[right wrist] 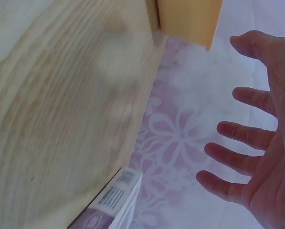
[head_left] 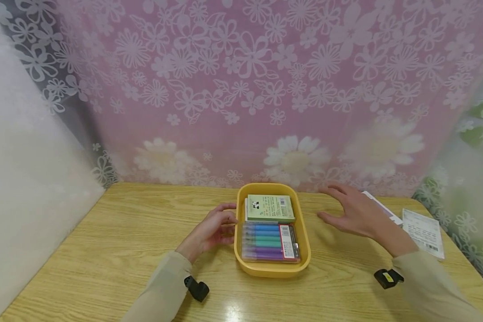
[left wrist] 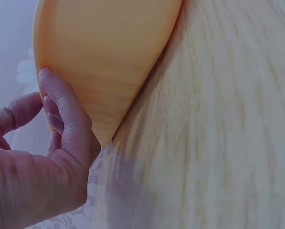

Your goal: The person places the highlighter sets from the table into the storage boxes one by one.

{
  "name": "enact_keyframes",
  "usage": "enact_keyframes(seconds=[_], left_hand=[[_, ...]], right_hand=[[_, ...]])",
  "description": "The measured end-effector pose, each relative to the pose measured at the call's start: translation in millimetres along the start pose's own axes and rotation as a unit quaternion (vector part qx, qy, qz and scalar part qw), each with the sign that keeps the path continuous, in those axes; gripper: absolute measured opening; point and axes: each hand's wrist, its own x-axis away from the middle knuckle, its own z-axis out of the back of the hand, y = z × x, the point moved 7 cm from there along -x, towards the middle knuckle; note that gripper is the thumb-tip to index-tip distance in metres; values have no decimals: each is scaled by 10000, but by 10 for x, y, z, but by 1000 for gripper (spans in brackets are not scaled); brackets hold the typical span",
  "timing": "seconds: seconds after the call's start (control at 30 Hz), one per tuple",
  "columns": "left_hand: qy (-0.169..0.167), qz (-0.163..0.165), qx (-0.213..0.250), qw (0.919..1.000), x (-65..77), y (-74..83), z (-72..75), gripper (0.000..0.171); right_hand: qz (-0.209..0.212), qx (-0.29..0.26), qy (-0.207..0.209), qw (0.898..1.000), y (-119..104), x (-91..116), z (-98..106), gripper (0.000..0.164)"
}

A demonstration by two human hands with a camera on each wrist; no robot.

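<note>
A yellow plastic bin (head_left: 271,269) stands upright on the table. It holds a clear case of blue, green and purple markers (head_left: 263,241) and a pale green box with a panda picture (head_left: 270,207). My left hand (head_left: 218,227) is at the bin's left side, its loosely bent fingers (left wrist: 66,102) touching the outer wall near the rim. To the right of the bin, apart from it, my right hand (head_left: 354,211) hovers with spread fingers (right wrist: 245,135) and holds nothing.
A white-and-purple box (head_left: 382,208) lies beyond my right wrist, partly hidden by it. Beside it is a flat white printed packet (head_left: 423,232) near the table's right edge. A pink flowered curtain (head_left: 241,89) hangs behind the wooden table (head_left: 145,232).
</note>
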Motion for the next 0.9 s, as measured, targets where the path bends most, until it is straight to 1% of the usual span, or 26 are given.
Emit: enact_keyframes(seconds=[0.17, 0.37, 0.5, 0.63, 0.9], left_hand=[[3, 9, 4, 10000, 11, 6, -3, 55], [7, 15, 26, 10000, 19, 10, -3, 55], [-60, -6, 23, 10000, 16, 13, -15, 56], [-118, -30, 0, 9999, 21, 11, -20, 56], [-110, -30, -2, 9999, 21, 22, -21, 54]], right_hand=[[-114, 18, 47, 9999, 121, 78, -20, 68], [-396, -32, 11, 9992, 321, 183, -82, 71], [-587, -73, -55, 9982, 477, 243, -121, 72], [-768, -55, -173, 9969, 618, 272, -150, 75], [-910, 15, -158, 9957, 811, 291, -182, 74]])
